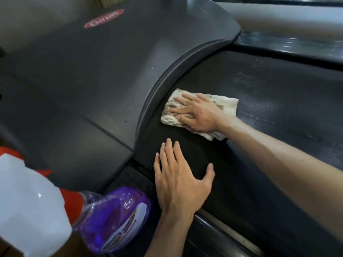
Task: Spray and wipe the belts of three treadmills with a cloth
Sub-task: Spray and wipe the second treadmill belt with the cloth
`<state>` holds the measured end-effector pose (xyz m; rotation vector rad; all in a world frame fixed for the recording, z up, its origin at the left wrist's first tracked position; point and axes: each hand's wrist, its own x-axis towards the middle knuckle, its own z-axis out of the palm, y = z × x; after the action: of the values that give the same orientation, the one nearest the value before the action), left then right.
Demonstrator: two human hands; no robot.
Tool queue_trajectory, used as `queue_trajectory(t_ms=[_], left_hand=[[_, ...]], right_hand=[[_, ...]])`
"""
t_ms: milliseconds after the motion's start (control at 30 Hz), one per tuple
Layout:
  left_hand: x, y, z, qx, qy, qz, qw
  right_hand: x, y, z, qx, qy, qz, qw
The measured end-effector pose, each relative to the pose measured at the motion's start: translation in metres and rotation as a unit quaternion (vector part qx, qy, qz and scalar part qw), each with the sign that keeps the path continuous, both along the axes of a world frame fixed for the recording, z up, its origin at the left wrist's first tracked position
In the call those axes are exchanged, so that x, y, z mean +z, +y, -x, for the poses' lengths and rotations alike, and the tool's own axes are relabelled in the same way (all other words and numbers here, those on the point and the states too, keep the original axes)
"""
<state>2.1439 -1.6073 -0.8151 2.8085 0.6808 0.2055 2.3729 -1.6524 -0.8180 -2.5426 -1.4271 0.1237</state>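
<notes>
A black treadmill belt (269, 101) runs from the middle to the right. On it, near the curved edge of the motor cover, lies a folded off-white cloth (229, 106) with brown stains. My right hand (198, 113) presses flat on the cloth with straight fingers. My left hand (178, 179) rests flat on the belt just nearer to me, fingers spread, holding nothing. A spray bottle (115, 219) of purple liquid, with a white and red trigger head, sits very close to the camera at the bottom left; neither hand touches it.
The grey motor cover (79, 75) with a red oval logo (104, 18) fills the left and top. A dark side rail (289, 45) borders the belt's far side, and a nearer rail (222, 229) runs along the bottom.
</notes>
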Motion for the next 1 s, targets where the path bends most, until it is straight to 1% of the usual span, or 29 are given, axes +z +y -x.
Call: queue_trajectory(t_ms=[33, 100, 167, 200, 233, 300, 367, 433, 467, 500, 600, 633, 667, 733, 800, 867, 900, 933, 1000], left_hand=[[0.001, 0.0, 0.0, 0.001, 0.0, 0.001, 1.0], [0.004, -0.003, 0.001, 0.001, 0.0, 0.005, 1.0], [0.003, -0.004, -0.002, -0.002, 0.005, 0.006, 1.0], [0.002, -0.003, -0.002, -0.002, 0.006, 0.008, 1.0], [0.003, -0.003, -0.003, -0.003, 0.007, 0.009, 1.0], [0.004, -0.002, -0.003, -0.008, 0.008, 0.009, 1.0], [0.004, -0.001, -0.002, -0.005, 0.007, 0.012, 1.0], [0.003, -0.002, -0.001, 0.0, -0.002, 0.012, 1.0], [0.003, -0.002, -0.001, 0.002, -0.005, 0.012, 1.0], [0.003, -0.002, 0.0, 0.002, -0.004, 0.013, 1.0], [0.003, -0.003, -0.001, 0.0, -0.001, 0.013, 1.0], [0.003, -0.003, -0.001, -0.001, 0.001, 0.013, 1.0], [0.003, -0.003, -0.001, -0.003, 0.002, 0.014, 1.0], [0.003, -0.002, -0.002, -0.005, -0.003, 0.016, 1.0], [0.004, -0.001, -0.002, 0.0, -0.007, 0.023, 1.0], [0.005, -0.002, -0.001, 0.003, -0.008, 0.027, 1.0], [0.005, -0.002, -0.001, 0.003, -0.009, 0.026, 1.0], [0.005, -0.002, -0.001, 0.004, -0.01, 0.024, 1.0], [0.005, -0.004, -0.001, 0.003, -0.01, 0.023, 1.0]], right_hand=[[-0.001, -0.009, -0.003, -0.01, 0.001, 0.002, 1.0], [-0.001, -0.014, -0.02, -0.088, -0.002, -0.001, 0.996], [0.002, 0.004, -0.031, -0.169, -0.001, -0.001, 0.986], [0.004, 0.019, -0.03, -0.179, -0.003, 0.004, 0.984], [0.005, 0.033, -0.025, -0.167, -0.012, 0.007, 0.986], [0.001, 0.048, -0.009, -0.101, -0.033, 0.01, 0.994], [-0.004, 0.034, 0.008, -0.022, -0.012, -0.009, 1.0], [-0.006, 0.007, 0.013, 0.025, 0.014, -0.033, 0.999], [-0.005, -0.001, 0.009, 0.021, 0.019, -0.036, 0.999], [-0.005, -0.004, 0.002, -0.007, 0.022, -0.041, 0.999], [-0.001, 0.014, -0.011, -0.155, 0.012, -0.048, 0.987], [-0.001, 0.028, -0.006, -0.167, 0.007, -0.042, 0.985], [0.0, 0.039, 0.003, -0.147, -0.002, -0.037, 0.988], [-0.004, 0.048, 0.021, -0.062, -0.016, -0.027, 0.998], [-0.004, 0.035, 0.032, 0.017, 0.008, -0.031, 0.999], [-0.003, 0.013, 0.025, 0.064, 0.032, -0.039, 0.997], [-0.002, 0.005, 0.018, 0.062, 0.029, -0.037, 0.997], [-0.002, 0.002, 0.009, 0.04, 0.023, -0.036, 0.998], [-0.001, 0.01, -0.005, -0.059, 0.014, -0.035, 0.998]])
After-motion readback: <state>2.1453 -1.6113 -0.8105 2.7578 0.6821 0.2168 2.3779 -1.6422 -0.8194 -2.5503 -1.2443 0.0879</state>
